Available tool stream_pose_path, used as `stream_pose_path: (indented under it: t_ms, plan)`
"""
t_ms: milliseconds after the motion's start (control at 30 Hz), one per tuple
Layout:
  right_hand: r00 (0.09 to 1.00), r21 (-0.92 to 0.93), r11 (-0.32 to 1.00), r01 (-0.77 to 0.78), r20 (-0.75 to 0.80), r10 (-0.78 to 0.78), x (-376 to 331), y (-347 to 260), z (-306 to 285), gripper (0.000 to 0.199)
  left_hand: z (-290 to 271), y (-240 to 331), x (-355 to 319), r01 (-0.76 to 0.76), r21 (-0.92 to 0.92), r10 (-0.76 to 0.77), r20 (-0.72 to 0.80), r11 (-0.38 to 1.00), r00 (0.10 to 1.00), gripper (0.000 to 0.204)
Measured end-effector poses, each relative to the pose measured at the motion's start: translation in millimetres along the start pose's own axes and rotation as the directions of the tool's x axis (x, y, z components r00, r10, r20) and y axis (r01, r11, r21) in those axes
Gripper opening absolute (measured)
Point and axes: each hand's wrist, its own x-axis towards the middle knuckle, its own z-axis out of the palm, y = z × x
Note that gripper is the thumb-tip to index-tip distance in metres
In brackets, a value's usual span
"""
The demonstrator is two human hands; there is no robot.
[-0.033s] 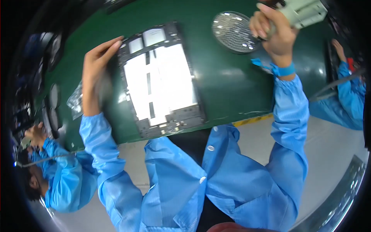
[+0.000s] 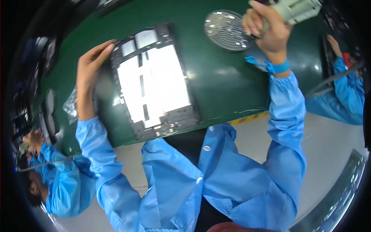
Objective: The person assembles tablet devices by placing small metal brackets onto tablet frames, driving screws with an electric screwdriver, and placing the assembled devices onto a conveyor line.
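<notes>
An opened tablet (image 2: 154,83) lies on the green table, its inside facing up. Two big white battery panels fill its middle, and black circuit parts run along both ends. My left hand (image 2: 91,63) reaches to its far left corner, thumb and forefinger pinched together at the edge. In my right hand (image 2: 272,33) is a pale green electric screwdriver (image 2: 299,9), gripped by its body and partly cut off by the upper edge of the view. The tool's dark front end meets the rim of a round dish (image 2: 226,31) of small shiny parts. A blue strap circles my right wrist.
A clear plastic bag (image 2: 70,106) lies left of my left forearm. Several dark devices and round dishes (image 2: 51,101) line the table's left side. One person in blue (image 2: 67,185) works at the left, another (image 2: 340,91) at the right. The table's near edge (image 2: 216,121) runs before me.
The whole view has shifted slightly, so the table and both hands appear a little further left. Against the tablet and the dish, my hands keep nearly the same places.
</notes>
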Motion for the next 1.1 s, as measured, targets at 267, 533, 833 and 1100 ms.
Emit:
stream_pose_path:
  t_ms: [267, 533, 833, 1100]
  plan:
    - [0.999, 0.058, 0.998, -0.035, 0.022, 0.034, -2, 1, -5, 0.019, -7, -7, 0, 0.037, -0.018, -0.037, 0.021, 0.999, 0.999, 0.028]
    - [1.0, 0.059, 0.998, -0.023, -0.005, 0.023, 10, 6, 0, 0.015, 3, -4, -10, 0.018, 0.025, -0.017, -0.036, 1.0, 0.999, 0.028]
    - [0.991, -0.007, 0.999, 0.041, 0.128, -0.04, 19, 22, -3, 0.017, 4, -13, -7, 0.006, 0.004, -0.006, -0.056, 1.0, 0.998, 0.028]
    - [0.988, -0.036, 0.996, 0.082, 0.133, -0.076, 10, 23, -9, 0.017, 9, -13, -12, -0.025, 0.037, 0.029, -0.087, 0.999, 0.996, 0.028]
